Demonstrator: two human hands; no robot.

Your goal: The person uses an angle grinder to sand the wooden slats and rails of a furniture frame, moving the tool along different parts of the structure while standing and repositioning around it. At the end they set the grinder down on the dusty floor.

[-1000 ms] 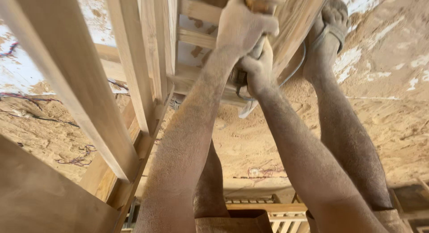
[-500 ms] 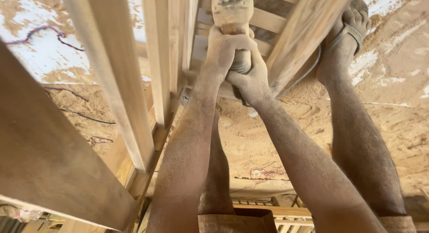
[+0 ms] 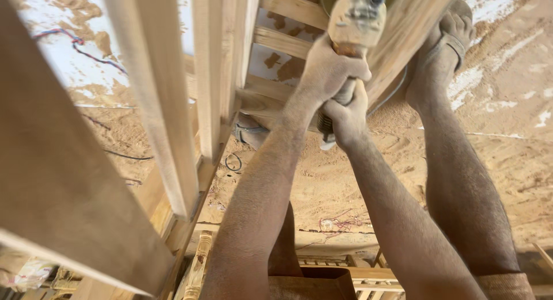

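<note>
Both my hands grip a dust-covered power tool (image 3: 358, 15), likely a sander or grinder, held against a slanting wooden plank (image 3: 415, 23) of a large frame. My left hand (image 3: 329, 69) wraps the tool's body just under its head. Just below it, my right hand (image 3: 347, 117) clasps the tool's rear handle. A cord (image 3: 387, 98) runs off the tool beneath the plank. Both forearms are coated in sawdust.
My sandalled foot (image 3: 443, 38) rests by the plank, and my other leg (image 3: 283, 242) stands lower. Upright wooden slats (image 3: 152, 104) and cross rails (image 3: 288, 41) fill the left. Sawdust covers the floor (image 3: 507, 133). Carved wooden pieces (image 3: 199, 259) lie at the bottom.
The tool and both hands have shifted a little to the right along the plank, and more of the tool's head shows. The grip is unchanged.
</note>
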